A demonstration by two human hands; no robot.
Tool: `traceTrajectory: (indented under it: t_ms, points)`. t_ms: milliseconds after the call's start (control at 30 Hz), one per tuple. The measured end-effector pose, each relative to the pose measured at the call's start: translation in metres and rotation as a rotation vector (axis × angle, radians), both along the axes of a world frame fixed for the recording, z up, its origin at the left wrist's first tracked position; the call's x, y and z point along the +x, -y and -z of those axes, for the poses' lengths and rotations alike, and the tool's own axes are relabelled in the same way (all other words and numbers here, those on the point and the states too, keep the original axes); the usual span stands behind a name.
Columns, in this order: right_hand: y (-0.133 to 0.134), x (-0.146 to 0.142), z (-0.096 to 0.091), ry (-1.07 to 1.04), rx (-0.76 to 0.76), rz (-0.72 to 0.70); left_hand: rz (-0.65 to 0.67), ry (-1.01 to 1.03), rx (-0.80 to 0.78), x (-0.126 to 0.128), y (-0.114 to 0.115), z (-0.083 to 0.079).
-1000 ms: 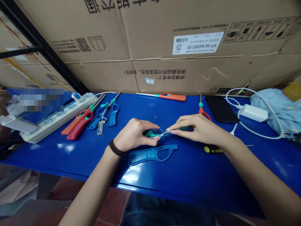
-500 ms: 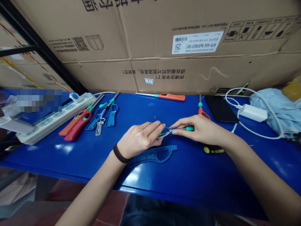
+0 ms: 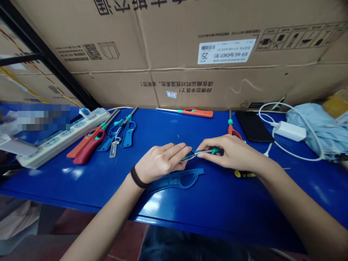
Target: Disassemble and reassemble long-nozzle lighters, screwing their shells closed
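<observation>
My left hand (image 3: 160, 161) lies over the handle half of a blue lighter body on the blue table (image 3: 206, 203), fingers pressed down on it. My right hand (image 3: 228, 152) pinches the lighter's metal nozzle with its teal collar (image 3: 216, 150), which meets the piece under my left fingers. A loose blue lighter shell half (image 3: 179, 179) rests just in front of both hands. A yellow-and-black screwdriver (image 3: 244, 174) peeks out beside my right wrist.
Several red, orange and blue lighters (image 3: 92, 143) lie at the left beside a white power strip (image 3: 59, 139). An orange lighter (image 3: 195, 112) lies at the back. A black phone (image 3: 254, 126), white charger (image 3: 289, 131) and blue cloth (image 3: 318, 127) sit right. Cardboard boxes (image 3: 176, 54) wall the back.
My left hand turned from gripping the part in the air to lying flat over it on the table. My right hand slid a little left along the nozzle.
</observation>
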State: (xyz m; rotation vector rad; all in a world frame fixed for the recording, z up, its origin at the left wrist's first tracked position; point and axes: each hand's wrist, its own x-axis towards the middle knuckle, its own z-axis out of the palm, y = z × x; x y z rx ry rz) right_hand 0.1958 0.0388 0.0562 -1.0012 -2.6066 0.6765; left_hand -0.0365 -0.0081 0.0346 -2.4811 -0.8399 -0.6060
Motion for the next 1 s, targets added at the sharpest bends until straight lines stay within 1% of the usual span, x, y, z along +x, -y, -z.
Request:
traceTrajectory:
  t_ms: [67,133,267,400,500,633,733,833,1000]
  points:
    - [0.000,-0.001,0.001,0.019,0.061,0.003,-0.012,0.002,-0.057,0.002,0.000,0.001]
    - [0.001,-0.002,0.001,0.027,0.087,-0.007,-0.018,0.030,-0.177,0.004,-0.001,0.001]
    - [0.003,-0.004,0.000,0.021,0.089,-0.022,-0.060,0.125,-0.432,0.006,-0.004,-0.001]
    - [0.002,-0.002,-0.001,0.013,0.093,0.007,-0.060,0.269,-0.601,0.002,-0.007,-0.002]
    - [-0.002,0.001,0.000,0.004,0.044,0.020,-0.077,0.318,-0.695,-0.001,-0.008,-0.003]
    - [-0.006,0.004,0.002,-0.004,-0.057,0.015,-0.150,0.252,-0.741,-0.001,-0.008,-0.007]
    - [-0.007,0.004,0.004,-0.012,-0.089,0.026,-0.221,0.196,-0.697,0.001,-0.007,-0.008]
    - [-0.008,0.004,0.005,-0.019,-0.084,0.029,-0.255,0.205,-0.659,0.003,-0.008,-0.007]
    - [-0.008,0.002,0.009,0.010,-0.037,0.036,-0.281,0.226,-0.701,0.004,-0.010,-0.005]
